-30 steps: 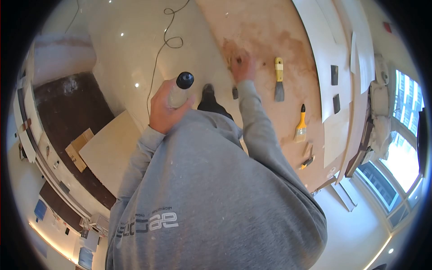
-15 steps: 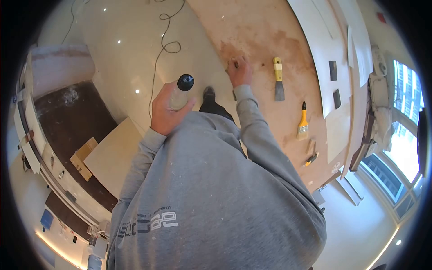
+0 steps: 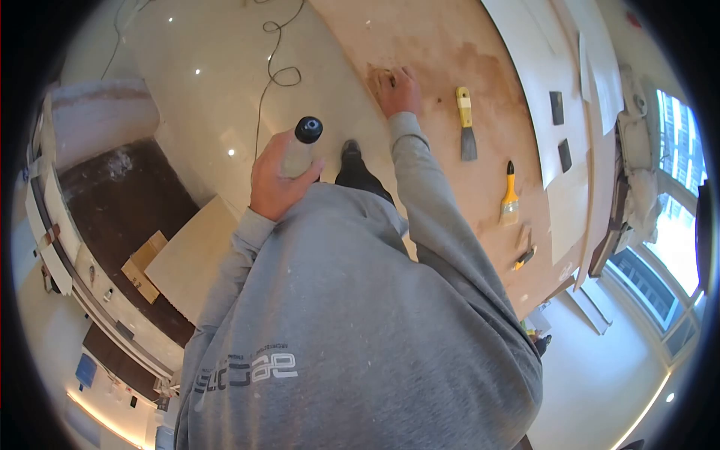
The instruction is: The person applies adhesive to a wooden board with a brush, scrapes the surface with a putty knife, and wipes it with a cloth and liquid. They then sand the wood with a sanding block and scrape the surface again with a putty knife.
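My left hand is wrapped round a clear bottle with a black cap, held upright in front of my body. My right hand rests at the left edge of the brown wooden board, its fingers curled together. Something small and dark shows at the fingertips, too hidden to name. A darker stained patch spreads over the board around that hand. To its right lies a putty knife with a yellow handle. Nearer to me are a paintbrush and a yellow and black utility knife.
White sheets with two dark rectangular pads lie along the board's far right. A thin cable loops over the pale floor. On the left, a light panel leans beside a piece of cardboard.
My right hand has moved slightly forward along the board's left edge, and its forearm has stretched out. The left hand still holds the bottle in nearly the same place.
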`<state>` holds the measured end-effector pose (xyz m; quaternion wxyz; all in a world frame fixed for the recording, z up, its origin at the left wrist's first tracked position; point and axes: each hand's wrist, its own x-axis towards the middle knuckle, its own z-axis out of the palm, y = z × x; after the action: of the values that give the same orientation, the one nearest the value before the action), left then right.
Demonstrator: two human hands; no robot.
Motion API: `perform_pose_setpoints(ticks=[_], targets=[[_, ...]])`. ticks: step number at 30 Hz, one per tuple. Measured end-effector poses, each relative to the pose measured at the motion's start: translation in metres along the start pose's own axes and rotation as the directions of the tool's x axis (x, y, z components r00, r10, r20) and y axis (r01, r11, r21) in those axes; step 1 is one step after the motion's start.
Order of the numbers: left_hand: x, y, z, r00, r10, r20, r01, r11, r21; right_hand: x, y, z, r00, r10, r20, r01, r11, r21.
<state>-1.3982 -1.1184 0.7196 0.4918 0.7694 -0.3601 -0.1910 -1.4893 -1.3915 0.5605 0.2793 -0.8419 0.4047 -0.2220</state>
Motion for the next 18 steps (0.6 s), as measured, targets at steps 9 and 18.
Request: perform_pose_setpoints(ticks=[9,18], targets=[[-0.002,0.001,0.013,0.993,-0.104,0.052,0.104,0.995,0.006,-0.032,-0.003,0.0,0.994,-0.084,0.064,0.077,0.992,0.104],[0.0,0.012,0.037,0.991,-0.11,0.075,0.108,0.994,0.026,0.014,0.009,-0.062,1.0,-0.004,0.001,0.004,0.969,0.247]])
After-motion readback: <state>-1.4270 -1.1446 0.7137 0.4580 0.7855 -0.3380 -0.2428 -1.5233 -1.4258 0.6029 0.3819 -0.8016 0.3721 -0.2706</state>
